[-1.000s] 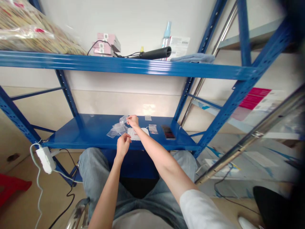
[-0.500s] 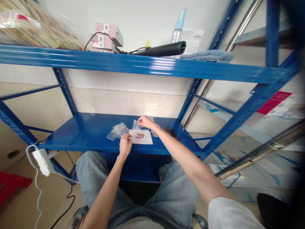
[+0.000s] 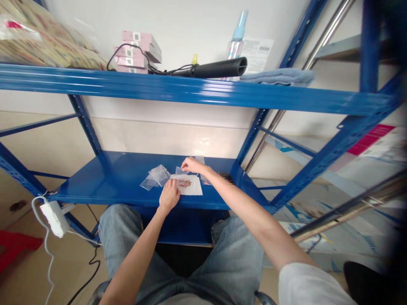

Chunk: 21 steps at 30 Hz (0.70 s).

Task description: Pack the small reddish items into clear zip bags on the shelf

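A white sheet of paper (image 3: 195,189) with a small pile of reddish-brown bits (image 3: 184,183) on it lies near the front of the blue shelf. My left hand (image 3: 170,195) rests over the sheet's left edge with its fingers curled; what they hold, if anything, is hidden. Just behind the paper, the fingers of my right hand (image 3: 190,165) are pinched together at a small clear plastic bag (image 3: 178,170). Several more clear plastic bags (image 3: 157,174) overlap in a loose heap left of the paper. Another clear bag (image 3: 200,159) shows partly behind my right hand.
A dark blurred object (image 3: 226,178) lies beyond my right forearm. The upper blue shelf beam (image 3: 190,91) crosses above, carrying pink boxes (image 3: 135,51), a black tube-shaped tool (image 3: 219,68), a spray bottle (image 3: 235,42) and a blue cloth (image 3: 278,77). A white power strip (image 3: 54,218) hangs at left.
My left hand has shifted slightly right, further over the paper's left edge. My right hand has dipped slightly towards the paper, its fingers still pinched. The whole view has moved a little.
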Each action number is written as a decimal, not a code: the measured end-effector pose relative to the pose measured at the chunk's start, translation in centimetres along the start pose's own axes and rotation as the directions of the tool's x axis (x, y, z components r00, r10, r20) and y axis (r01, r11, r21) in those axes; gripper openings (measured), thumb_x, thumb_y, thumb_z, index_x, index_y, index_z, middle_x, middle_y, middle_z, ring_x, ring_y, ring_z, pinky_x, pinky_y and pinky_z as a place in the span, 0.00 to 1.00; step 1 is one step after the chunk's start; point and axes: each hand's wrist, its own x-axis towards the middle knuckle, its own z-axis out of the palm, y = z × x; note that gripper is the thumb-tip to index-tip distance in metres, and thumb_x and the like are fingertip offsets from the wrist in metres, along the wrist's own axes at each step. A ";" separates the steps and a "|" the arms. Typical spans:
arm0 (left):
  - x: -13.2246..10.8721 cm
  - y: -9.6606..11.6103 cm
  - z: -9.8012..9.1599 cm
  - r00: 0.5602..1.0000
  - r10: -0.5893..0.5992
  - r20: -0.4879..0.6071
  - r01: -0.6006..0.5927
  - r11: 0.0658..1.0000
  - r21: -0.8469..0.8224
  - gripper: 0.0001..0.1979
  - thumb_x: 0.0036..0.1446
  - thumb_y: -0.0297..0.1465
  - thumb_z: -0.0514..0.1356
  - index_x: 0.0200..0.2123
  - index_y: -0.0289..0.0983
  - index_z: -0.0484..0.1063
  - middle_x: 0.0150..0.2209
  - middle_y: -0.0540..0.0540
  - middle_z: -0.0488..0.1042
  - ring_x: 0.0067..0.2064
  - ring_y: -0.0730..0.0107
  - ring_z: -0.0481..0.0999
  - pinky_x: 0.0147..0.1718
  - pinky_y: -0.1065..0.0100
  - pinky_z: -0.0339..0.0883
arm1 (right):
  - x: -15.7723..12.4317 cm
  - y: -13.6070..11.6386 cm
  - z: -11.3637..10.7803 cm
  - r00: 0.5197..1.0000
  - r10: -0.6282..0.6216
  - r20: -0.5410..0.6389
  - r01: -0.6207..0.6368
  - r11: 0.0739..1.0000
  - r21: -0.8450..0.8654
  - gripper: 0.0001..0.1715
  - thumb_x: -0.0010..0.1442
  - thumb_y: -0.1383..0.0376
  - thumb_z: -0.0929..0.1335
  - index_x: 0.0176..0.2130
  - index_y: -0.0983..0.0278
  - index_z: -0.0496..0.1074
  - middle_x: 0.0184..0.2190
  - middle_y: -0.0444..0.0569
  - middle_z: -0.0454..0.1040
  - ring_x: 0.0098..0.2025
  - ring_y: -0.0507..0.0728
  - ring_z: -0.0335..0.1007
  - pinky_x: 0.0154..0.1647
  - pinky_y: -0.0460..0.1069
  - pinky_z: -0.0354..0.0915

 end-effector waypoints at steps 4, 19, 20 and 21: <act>-0.1 0.2 -0.1 1.000 0.013 -0.004 -0.013 1.000 0.006 0.13 0.64 0.27 0.52 0.52 0.36 0.63 0.49 0.36 0.70 0.54 0.51 0.71 0.57 0.51 0.63 | -0.1 0.0 0.1 1.000 0.014 -0.011 -0.014 0.999 -0.045 0.08 0.51 0.74 0.72 0.30 0.65 0.83 0.21 0.45 0.79 0.22 0.53 0.72 0.26 0.44 0.61; -0.2 0.0 0.3 1.000 0.018 -0.010 -0.018 1.000 -0.015 0.09 0.66 0.30 0.51 0.48 0.36 0.65 0.47 0.36 0.71 0.54 0.50 0.73 0.57 0.49 0.63 | 1.7 -5.8 3.7 0.852 -0.112 -0.512 -0.018 0.970 -0.242 0.11 0.64 0.72 0.66 0.43 0.63 0.77 0.42 0.52 0.78 0.42 0.56 0.71 0.44 0.46 0.62; -0.2 0.0 0.2 1.000 0.018 -0.009 -0.018 1.000 -0.017 0.10 0.66 0.30 0.50 0.49 0.35 0.65 0.47 0.35 0.72 0.54 0.50 0.73 0.57 0.49 0.63 | 1.9 -6.0 5.0 0.847 -0.192 -0.495 0.055 0.959 -0.277 0.11 0.64 0.72 0.66 0.43 0.64 0.76 0.43 0.52 0.77 0.43 0.56 0.71 0.45 0.47 0.62; -0.1 -0.1 0.3 1.000 0.018 -0.007 -0.018 1.000 -0.018 0.12 0.66 0.30 0.50 0.51 0.35 0.65 0.49 0.34 0.72 0.56 0.49 0.72 0.57 0.48 0.63 | 2.0 -6.2 6.3 0.851 -0.260 -0.456 0.124 0.944 -0.307 0.10 0.65 0.72 0.66 0.43 0.63 0.76 0.45 0.52 0.76 0.45 0.56 0.70 0.47 0.47 0.62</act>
